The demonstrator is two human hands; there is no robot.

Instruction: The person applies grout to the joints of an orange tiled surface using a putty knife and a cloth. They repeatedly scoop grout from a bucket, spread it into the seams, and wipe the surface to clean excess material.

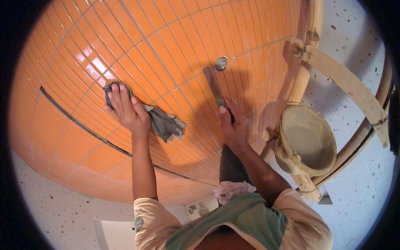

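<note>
My left hand (127,109) presses a crumpled grey cloth (164,125) against orange tiling (141,71), fingers extended over the bunched part while the rest trails down to the right. My right hand (232,125) grips a narrow, dark, flat-looking tool (211,83) with its far end angled up toward a round metal fitting (221,63) set in the tiles. A long dark slot (83,116) runs across the tiling below and left of my left hand.
A worn bucket (325,146) of grey slurry sits at my right on a bamboo-and-board ladder (346,77). Beside it is white speckled tiling (350,33), also seen lower left. A pale pink cloth (231,189) is bunched near my waist.
</note>
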